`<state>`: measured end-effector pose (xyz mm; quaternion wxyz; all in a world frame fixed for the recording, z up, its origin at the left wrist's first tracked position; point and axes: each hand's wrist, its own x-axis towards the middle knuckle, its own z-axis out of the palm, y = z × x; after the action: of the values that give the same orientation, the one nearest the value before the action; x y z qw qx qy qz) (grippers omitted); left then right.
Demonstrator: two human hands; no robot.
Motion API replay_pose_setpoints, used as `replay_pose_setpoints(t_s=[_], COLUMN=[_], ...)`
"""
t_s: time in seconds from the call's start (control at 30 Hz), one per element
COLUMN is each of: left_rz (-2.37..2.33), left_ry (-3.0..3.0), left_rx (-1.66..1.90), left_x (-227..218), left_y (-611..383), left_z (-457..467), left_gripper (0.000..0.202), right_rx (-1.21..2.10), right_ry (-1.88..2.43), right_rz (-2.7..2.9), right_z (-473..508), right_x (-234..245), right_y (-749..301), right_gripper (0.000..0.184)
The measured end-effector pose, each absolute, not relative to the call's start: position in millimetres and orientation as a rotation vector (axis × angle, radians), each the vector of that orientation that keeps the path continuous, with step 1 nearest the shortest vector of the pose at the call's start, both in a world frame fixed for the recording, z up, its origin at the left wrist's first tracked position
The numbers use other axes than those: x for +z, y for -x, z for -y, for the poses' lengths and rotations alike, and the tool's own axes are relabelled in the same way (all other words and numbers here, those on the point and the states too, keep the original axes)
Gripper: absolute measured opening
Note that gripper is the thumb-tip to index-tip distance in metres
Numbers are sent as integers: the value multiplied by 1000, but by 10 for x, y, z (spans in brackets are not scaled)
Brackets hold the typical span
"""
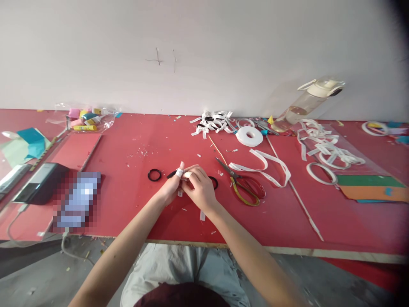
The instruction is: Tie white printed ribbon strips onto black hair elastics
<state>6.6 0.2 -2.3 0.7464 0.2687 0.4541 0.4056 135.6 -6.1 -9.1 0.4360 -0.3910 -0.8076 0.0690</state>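
In front of me, both hands meet over the red table. My left hand (172, 186) is closed on a black elastic ring (171, 174), whose edge shows beside the thumb. A white printed ribbon (180, 172) wraps across the ring at the thumb and fingertips. My right hand (200, 187) pinches the ribbon close to the left fingers; the exact grip is partly hidden. One loose black ring (154, 175) lies left of my hands. Another black ring (214, 183) is partly covered by my right hand. A short ribbon strip (202, 215) lies below my right wrist.
Scissors (244, 187) and a long loose ribbon (281, 170) lie to the right. Behind them are a white ribbon spool (249, 136) and a pile of ribboned black rings (212, 123). A bottle (295, 113) leans at the wall. A phone (78, 200) lies left.
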Motion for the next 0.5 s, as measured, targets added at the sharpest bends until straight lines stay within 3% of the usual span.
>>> replay_pose_setpoints(t_s=[0.3, 0.5], left_rz=[-954, -1010], left_ry=[-578, -670], left_rx=[869, 865], left_x=[34, 23], left_y=[-105, -97], left_z=[11, 38], left_gripper=[69, 66], right_rx=[131, 203], right_ry=[990, 930], right_rz=[2009, 1984], right_z=[33, 44], right_x=[-134, -117], right_y=[-1387, -1390], right_gripper=[19, 12])
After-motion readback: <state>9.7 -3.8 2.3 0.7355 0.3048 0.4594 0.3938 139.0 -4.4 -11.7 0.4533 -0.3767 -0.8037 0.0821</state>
